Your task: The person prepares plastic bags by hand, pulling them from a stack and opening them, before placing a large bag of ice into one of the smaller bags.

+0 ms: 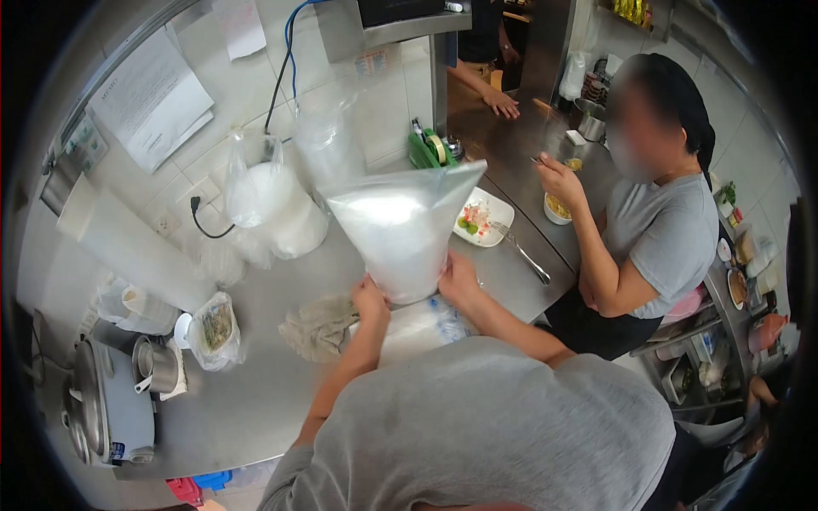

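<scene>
A clear plastic bag (407, 226) stands upright in front of me, wide at its top corners, with a rounded whitish bulk inside that I cannot make out. My left hand (371, 300) is closed on the bag's lower left side, and my right hand (460, 279) grips the lower right side. Beneath the hands lies a flat plastic packet (417, 334) with blue print. A crumpled beige cloth (317, 328) is left of that packet. Beyond the right hand sits a white dish (484, 223) of chopped red and green food, a fork (530, 262) resting on its edge.
Bagged white containers (285, 217) stand along the wall. A rice cooker (111, 400), metal pots (155, 364) and a bag of herbs (215, 330) occupy the left end. A co-worker (656, 204) holding a utensil stands at right; another person's hand (501, 102) rests on the far counter.
</scene>
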`<action>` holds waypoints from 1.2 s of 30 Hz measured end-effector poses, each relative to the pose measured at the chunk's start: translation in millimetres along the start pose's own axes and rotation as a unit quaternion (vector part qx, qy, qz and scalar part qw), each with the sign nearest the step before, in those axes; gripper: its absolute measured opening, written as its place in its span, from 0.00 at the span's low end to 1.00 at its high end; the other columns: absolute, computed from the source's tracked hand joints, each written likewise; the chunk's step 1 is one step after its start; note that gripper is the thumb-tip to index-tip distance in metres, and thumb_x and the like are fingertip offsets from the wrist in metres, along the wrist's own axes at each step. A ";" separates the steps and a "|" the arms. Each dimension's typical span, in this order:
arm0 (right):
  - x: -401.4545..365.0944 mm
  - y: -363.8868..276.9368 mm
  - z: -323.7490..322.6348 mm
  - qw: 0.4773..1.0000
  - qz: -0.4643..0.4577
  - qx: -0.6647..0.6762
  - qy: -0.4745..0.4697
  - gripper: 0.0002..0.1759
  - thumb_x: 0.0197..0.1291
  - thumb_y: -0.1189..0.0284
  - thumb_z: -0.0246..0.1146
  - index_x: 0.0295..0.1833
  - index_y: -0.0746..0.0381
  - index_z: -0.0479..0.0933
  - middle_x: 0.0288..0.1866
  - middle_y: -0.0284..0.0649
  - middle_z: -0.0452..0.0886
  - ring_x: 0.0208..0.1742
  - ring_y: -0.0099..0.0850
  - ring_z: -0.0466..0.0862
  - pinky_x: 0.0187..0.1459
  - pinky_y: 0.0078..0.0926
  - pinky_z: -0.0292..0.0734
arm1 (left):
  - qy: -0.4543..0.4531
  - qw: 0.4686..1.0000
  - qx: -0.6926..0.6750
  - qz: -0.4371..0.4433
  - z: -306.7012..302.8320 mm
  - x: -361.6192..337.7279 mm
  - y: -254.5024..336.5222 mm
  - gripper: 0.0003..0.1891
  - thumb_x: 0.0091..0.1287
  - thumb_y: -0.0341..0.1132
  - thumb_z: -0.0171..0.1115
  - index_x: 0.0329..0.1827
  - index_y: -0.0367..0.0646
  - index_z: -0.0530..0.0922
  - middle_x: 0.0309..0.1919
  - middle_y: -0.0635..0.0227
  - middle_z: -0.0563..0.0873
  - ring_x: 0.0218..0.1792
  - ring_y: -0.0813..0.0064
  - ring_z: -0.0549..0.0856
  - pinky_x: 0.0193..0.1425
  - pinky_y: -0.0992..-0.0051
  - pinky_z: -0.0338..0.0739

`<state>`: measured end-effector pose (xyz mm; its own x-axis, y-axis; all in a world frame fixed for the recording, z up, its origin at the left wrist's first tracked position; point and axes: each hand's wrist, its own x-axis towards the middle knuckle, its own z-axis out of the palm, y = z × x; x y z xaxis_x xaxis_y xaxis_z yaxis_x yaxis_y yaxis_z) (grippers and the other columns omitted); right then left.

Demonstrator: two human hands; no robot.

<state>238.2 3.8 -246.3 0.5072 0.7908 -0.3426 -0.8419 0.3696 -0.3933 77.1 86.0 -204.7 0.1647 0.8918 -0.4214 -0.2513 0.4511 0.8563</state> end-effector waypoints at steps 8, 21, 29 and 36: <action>-38.2 28.2 18.5 0.969 -0.143 -0.164 0.119 0.13 0.58 0.72 0.56 0.47 0.66 0.71 0.37 0.41 0.79 0.36 0.28 0.79 0.37 0.23 0.76 | 0.000 0.992 -0.070 0.108 -5.5 -10.5 -35.9 0.11 0.69 0.41 0.51 0.37 0.42 0.65 0.20 0.70 0.72 0.12 0.80 0.68 0.13 0.78 0.61; 49.2 -57.4 98.8 0.834 0.093 -0.535 -0.102 0.12 0.59 0.68 0.56 0.40 0.67 0.75 0.27 0.37 0.78 0.23 0.22 0.74 0.26 0.20 0.69 | -0.192 0.922 0.323 0.088 -8.2 51.1 72.7 0.21 0.60 0.31 0.56 0.56 0.33 0.70 0.40 0.60 0.81 0.29 0.76 0.80 0.29 0.76 0.74; 120.1 -31.2 114.8 0.846 0.166 -0.490 -0.127 0.12 0.59 0.68 0.56 0.39 0.66 0.75 0.26 0.36 0.78 0.22 0.22 0.73 0.25 0.20 0.68 | -0.217 0.949 0.225 0.051 1.9 91.7 59.1 0.24 0.60 0.36 0.57 0.59 0.33 0.69 0.52 0.54 0.78 0.50 0.66 0.79 0.53 0.69 0.73; 123.3 -15.2 103.7 0.901 0.097 -0.419 -0.049 0.11 0.60 0.68 0.55 0.38 0.66 0.75 0.26 0.36 0.77 0.22 0.21 0.72 0.24 0.20 0.67 | -0.130 0.962 0.189 0.149 0.9 89.6 21.1 0.23 0.63 0.38 0.52 0.57 0.30 0.71 0.49 0.52 0.80 0.49 0.65 0.80 0.51 0.68 0.74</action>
<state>294.3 146.2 -194.1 0.3113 0.8556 -0.4136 -0.4574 -0.2466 -0.8544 87.4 175.4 -224.1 0.3853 0.9180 -0.0936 0.0322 0.0880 0.9956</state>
